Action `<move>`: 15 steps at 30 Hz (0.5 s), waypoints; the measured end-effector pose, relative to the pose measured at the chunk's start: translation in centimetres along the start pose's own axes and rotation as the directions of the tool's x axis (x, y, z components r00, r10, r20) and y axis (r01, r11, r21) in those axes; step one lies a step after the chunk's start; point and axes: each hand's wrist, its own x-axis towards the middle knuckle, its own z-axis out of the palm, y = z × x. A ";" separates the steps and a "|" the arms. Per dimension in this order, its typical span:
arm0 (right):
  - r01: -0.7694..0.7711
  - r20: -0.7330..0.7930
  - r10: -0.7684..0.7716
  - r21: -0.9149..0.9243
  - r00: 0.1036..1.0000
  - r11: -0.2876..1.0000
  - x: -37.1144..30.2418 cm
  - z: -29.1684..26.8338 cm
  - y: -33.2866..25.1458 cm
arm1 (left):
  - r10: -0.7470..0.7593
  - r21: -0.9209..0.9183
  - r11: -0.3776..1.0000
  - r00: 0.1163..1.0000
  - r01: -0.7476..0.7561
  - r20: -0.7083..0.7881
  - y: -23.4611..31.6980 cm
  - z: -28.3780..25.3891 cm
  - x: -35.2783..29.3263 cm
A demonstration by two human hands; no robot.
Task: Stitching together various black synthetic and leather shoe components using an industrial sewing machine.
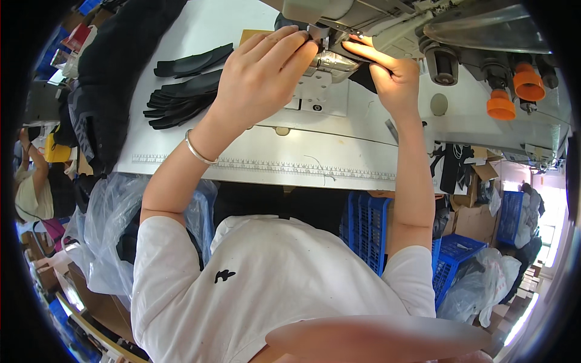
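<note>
My left hand (264, 74) reaches up to the sewing machine (330, 59), its fingers bent and held together right beside the metal needle area. Its fingertips hide whatever they grip. On the machine's other side, my right hand (394, 77) has its index finger stretched along a black fabric piece (364, 78) and its thumb tucked in close. Part of that fabric is covered by the fingers and the machine. Left of my left wrist, several curved black fabric pieces (181, 101) lie in a fanned stack, with another black piece (193, 61) just beyond them.
A ruler strip (266, 167) runs along the near edge of the white table (339, 143). Orange-tipped fittings (500, 105) hang at the right. Dark cloth (115, 66) is heaped at left. Blue crates (367, 227) and clear plastic bags (106, 233) stand below; another person (35, 181) is at far left.
</note>
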 end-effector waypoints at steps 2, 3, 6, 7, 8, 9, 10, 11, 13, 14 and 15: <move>-0.028 -0.009 0.028 -0.007 1.000 1.000 0.1 0.1 -0.1 | -0.040 -0.024 0.999 0.999 0.039 -0.004 0.3 0.2 -0.2; -0.016 -0.008 0.016 -0.014 1.000 1.000 0.0 0.0 -0.3 | -0.076 -0.051 0.996 0.997 0.075 -0.009 0.4 0.2 -0.3; 0.001 -0.023 -0.002 -0.031 1.000 1.000 0.0 -0.1 -0.6 | -0.232 -0.222 0.948 0.973 0.228 0.008 0.9 0.1 -1.0; 0.008 -0.033 -0.009 -0.038 0.999 0.999 0.0 -0.1 -0.6 | -0.229 -0.219 0.950 0.974 0.224 0.004 1.8 -0.3 -1.4; 0.013 -0.038 -0.014 -0.040 0.999 0.999 0.0 -0.1 -0.8 | -0.508 -0.358 0.800 0.861 0.481 0.021 3.2 -0.9 -1.9; -0.038 -0.024 0.038 -0.034 0.999 0.999 -0.1 -0.2 -0.8 | -0.735 -0.486 0.560 0.674 0.671 0.082 4.1 -0.6 -2.7; -0.086 -0.006 0.086 -0.022 0.996 0.996 -0.1 -0.1 -1.0 | -0.806 -0.564 0.384 0.564 0.731 0.182 4.4 0.0 -4.4; -0.081 -0.009 0.081 -0.023 0.997 0.996 -0.2 0.0 -1.0 | -0.805 -0.565 0.388 0.566 0.728 0.177 4.6 0.5 -5.6; 0.013 -0.036 -0.012 0.036 0.999 0.999 -0.4 0.2 -0.6 | -0.800 -0.628 -0.169 0.266 0.759 0.537 5.0 0.8 -5.8; 0.052 -0.042 -0.051 0.045 0.998 0.998 -0.3 0.2 -0.4 | -0.742 -0.608 -0.344 0.189 0.716 0.643 4.9 1.1 -5.4; 0.056 -0.038 -0.055 0.042 0.998 0.998 -0.3 0.4 -0.2 | -0.745 -0.611 -0.345 0.189 0.712 0.640 4.5 1.6 -4.8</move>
